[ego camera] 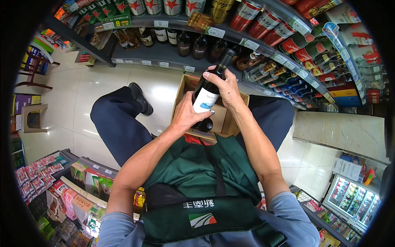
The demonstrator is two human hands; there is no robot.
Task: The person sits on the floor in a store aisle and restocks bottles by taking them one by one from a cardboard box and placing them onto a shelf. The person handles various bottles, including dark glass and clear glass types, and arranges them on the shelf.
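Both my hands hold a dark glass wine bottle (206, 97) with a white label, tilted with its neck toward the shelves. My left hand (188, 114) grips the lower part, its thumb across the label near the base. My right hand (225, 86) wraps the shoulder, just below the neck. Under the bottle, between my knees, stands an open cardboard box (243, 98). Another dark bottle (205, 125) lies at the box's near side, partly hidden by my left hand and the held bottle. The rest of the box's inside is partly covered.
Ahead, a lower shelf (166, 58) carries dark bottles, with cans on the shelf above. More bottles (287, 77) stand at the right. A beige plastic stool (34, 118) is at the left. Snack racks (40, 173) are behind at the left, and a stone-patterned ledge (339, 132) is at the right.
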